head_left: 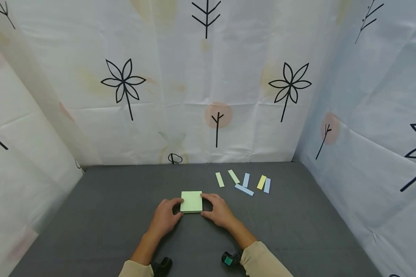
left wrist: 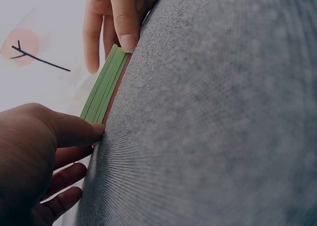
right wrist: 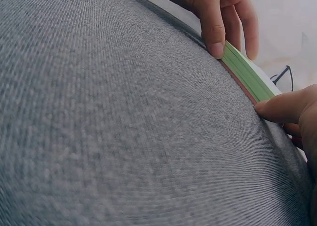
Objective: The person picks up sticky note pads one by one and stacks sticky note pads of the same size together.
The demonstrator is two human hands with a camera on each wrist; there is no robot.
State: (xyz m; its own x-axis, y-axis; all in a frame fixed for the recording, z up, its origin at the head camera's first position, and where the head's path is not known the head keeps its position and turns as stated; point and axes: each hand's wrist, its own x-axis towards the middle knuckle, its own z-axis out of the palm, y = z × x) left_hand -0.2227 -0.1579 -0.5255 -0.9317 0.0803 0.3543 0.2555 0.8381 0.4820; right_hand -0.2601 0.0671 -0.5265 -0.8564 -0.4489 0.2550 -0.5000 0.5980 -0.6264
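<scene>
A pale green sticky-note pad lies flat on the grey table, just in front of me. My left hand grips its left edge and my right hand grips its right edge. In the left wrist view the pad shows edge-on, with my left hand putting its thumb to the near corner. The right hand pinches the far end. In the right wrist view the right hand has its thumb tip on the pad, and the left hand holds the other end.
Several small paper strips in green, blue and yellow lie scattered on the table behind and to the right of the pad. Printed white curtain walls close in the table at the back and both sides.
</scene>
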